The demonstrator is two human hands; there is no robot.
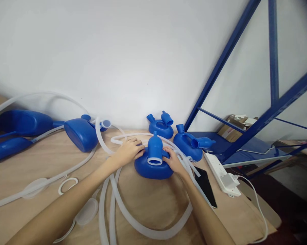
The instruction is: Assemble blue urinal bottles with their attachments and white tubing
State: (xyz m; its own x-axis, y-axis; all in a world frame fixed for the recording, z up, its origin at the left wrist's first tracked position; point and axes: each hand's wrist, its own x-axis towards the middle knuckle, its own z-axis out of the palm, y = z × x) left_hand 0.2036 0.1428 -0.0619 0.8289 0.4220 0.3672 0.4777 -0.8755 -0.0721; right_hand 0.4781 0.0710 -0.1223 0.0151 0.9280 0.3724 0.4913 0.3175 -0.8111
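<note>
A blue plastic bottle [153, 172] lies on the wooden table in front of me, with a blue cup-shaped piece [155, 147] on top of it, its white-rimmed opening facing me. My left hand [130, 149] rests on the bottle's left side, fingers curled over its upper edge. On the right, my right hand [173, 160] grips the bottle's blue neck beside the cup-shaped piece, thumb and fingers closed round it. A translucent hose [153, 233] loops around the bottle and passes beneath my forearms.
Two blue bottles [187, 146] with cup pieces stand behind to the right. More blue bottles [82, 134] lie at the left. A black phone [206, 187], a white power strip [218, 172], a translucent lid [87, 211] and a blue shelf frame [273, 51] are also in view.
</note>
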